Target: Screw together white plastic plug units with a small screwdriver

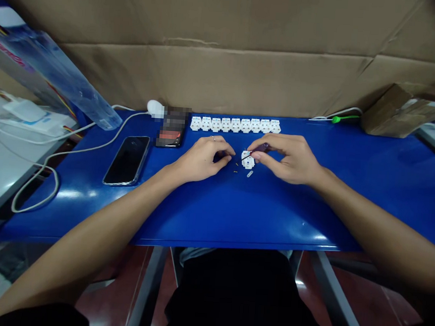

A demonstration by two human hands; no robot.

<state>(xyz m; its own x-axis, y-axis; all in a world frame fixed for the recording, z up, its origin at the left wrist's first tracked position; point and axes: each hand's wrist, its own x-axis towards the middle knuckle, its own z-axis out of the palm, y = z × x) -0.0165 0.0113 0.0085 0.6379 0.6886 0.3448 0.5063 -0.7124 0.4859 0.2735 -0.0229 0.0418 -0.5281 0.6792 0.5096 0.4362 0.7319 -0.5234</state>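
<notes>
Hands apart, right hand (288,160) pinching a small screwdriver (264,147) at a white socket module (248,160), left hand (201,158) just left of it beside loose screws (235,168) awaiting fitting, 9 white modules (235,125) beyond it.

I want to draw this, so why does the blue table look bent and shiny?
In the head view, the wide lens curves the edges of the blue table top, and ceiling light makes white glare near its front edge; the blocky blur on the phone is a hidden screen.
</notes>
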